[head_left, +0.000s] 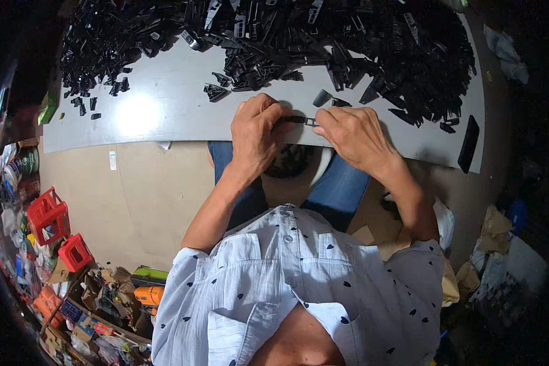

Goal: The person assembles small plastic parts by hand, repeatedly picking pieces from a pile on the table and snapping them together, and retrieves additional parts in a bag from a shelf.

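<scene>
**Heart-print button-up shirt [280,262] below a two-handed grip**

Past the shirt stretches a pale grey tabletop [183,122], its far side buried under a dense heap of black plastic parts [402,67]. Blue jeans [338,189] show beneath the near edge. Left hand [254,131] and right hand [354,135] face each other just inside that edge, both grasping: their fingers pinch opposite ends of a slim black strip [296,119]. It bridges the gap between them, nearly level, its paler, frame-like end at the right fingertips; whether that end is separate cannot be told. Beyond the right hand lies a small grey block [322,97].
</scene>
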